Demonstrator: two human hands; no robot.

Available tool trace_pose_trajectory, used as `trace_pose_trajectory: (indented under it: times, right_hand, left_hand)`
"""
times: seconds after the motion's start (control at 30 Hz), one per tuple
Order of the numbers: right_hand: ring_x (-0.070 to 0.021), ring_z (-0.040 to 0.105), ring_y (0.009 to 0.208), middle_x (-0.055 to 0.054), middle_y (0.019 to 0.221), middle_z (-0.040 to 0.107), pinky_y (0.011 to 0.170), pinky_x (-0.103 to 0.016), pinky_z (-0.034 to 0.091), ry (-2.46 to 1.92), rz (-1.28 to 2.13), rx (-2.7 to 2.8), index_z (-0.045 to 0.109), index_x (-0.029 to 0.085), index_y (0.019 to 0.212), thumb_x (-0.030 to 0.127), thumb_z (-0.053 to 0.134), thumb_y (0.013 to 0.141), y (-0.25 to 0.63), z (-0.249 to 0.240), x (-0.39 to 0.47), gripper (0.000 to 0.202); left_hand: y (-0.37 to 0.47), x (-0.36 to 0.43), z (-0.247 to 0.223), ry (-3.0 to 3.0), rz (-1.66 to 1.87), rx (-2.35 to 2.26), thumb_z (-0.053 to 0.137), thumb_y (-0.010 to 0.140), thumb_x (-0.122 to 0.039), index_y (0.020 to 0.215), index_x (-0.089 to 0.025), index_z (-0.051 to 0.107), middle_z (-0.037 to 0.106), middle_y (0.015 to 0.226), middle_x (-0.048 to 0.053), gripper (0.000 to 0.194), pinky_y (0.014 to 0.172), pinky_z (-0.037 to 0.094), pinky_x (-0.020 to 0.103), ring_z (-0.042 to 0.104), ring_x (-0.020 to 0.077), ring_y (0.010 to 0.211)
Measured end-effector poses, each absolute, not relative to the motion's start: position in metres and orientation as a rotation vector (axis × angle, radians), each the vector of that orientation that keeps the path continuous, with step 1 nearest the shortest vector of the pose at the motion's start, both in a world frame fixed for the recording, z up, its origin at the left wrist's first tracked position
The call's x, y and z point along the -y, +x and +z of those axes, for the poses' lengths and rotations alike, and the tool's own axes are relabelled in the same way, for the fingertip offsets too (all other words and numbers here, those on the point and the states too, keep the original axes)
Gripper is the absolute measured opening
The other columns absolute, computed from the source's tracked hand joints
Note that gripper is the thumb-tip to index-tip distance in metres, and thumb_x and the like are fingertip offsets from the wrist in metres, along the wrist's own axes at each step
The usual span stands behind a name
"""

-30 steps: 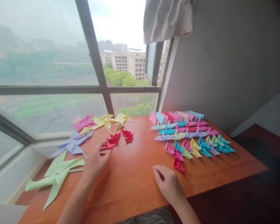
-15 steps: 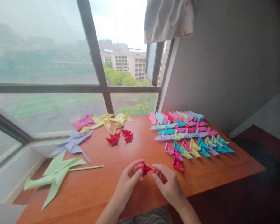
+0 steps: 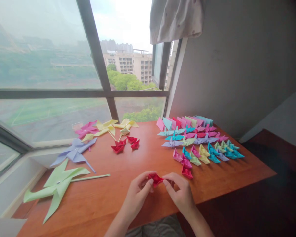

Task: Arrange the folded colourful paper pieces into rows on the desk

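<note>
A small red folded paper boat [image 3: 156, 180] is held between my two hands, just above the near part of the wooden table [image 3: 108, 197]. My left hand [image 3: 141, 187] pinches its left end between thumb and fingers. At the right tip, the thumb and forefinger of my right hand [image 3: 179, 189] close on the paper. Past my right hand, a red paper boat [image 3: 186, 171] rests at the front of a row of coloured boats. Farther off, a small cluster of red paper boats [image 3: 118, 146] sits left of centre.
Paper pinwheels lie along the left, among them a green one [image 3: 60, 184] and a purple one [image 3: 77, 151]. At the back right stand rows of coloured paper cranes [image 3: 187, 141] and boats [image 3: 203, 154]. Windows [image 3: 49, 121] border the table's far left; a grey wall [image 3: 232, 72] rises right.
My right hand has moved in to the left and now grips the boat's right tip. The boat has turned slightly and looks more opened out. The whole view has shifted a little.
</note>
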State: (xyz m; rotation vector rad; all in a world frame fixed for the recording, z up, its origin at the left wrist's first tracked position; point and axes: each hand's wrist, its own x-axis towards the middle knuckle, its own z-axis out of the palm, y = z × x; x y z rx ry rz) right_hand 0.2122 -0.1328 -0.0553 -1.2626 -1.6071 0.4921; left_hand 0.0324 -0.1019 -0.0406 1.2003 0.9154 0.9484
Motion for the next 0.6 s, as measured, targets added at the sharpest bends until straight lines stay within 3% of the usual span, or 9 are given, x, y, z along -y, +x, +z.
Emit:
trace_pose_trajectory:
  times: [0.1,0.3,0.43,0.6]
  right_hand:
    - [-0.0148,0.064,0.067,-0.004,0.078,0.07,0.063,-0.023,0.052,-1.33,0.383,1.56,0.07,0.02,0.089,0.027,0.053,0.093,0.216,-0.052,0.143,0.018]
    - [-0.0196,0.067,0.074,-0.008,0.089,0.073,0.069,-0.028,0.052,-1.617,-0.073,1.391,0.07,0.022,0.092,0.039,0.055,0.092,0.266,-0.038,0.177,0.023]
    - [-0.0196,0.068,0.073,-0.01,0.09,0.073,0.071,-0.028,0.051,-1.784,-0.35,1.327,0.07,0.019,0.091,0.047,0.052,0.092,0.311,-0.044,0.186,0.034]
    - [-0.0186,0.068,0.071,-0.009,0.09,0.074,0.069,-0.027,0.05,-1.83,-0.443,1.423,0.071,0.017,0.091,0.049,0.046,0.095,0.335,-0.069,0.182,0.04]
  left_hand:
    - [0.032,0.101,-0.039,1.206,0.948,-0.948,0.064,0.085,-0.042,0.112,-0.016,0.067,0.071,0.083,0.005,0.037,0.067,0.05,0.026,0.061,0.0154,0.069]
    - [0.033,0.103,-0.042,1.219,0.96,-0.972,0.064,0.084,-0.042,0.104,-0.017,0.068,0.07,0.104,0.01,0.033,0.065,0.051,0.027,0.063,0.0172,0.074]
    - [0.034,0.102,-0.045,1.263,0.939,-0.952,0.062,0.085,-0.04,0.101,-0.017,0.068,0.07,0.097,0.009,0.029,0.065,0.051,0.027,0.064,0.0183,0.076]
    - [0.034,0.102,-0.042,1.302,0.921,-0.945,0.061,0.086,-0.04,0.094,-0.016,0.069,0.068,0.085,0.006,0.027,0.063,0.05,0.026,0.062,0.0178,0.072]
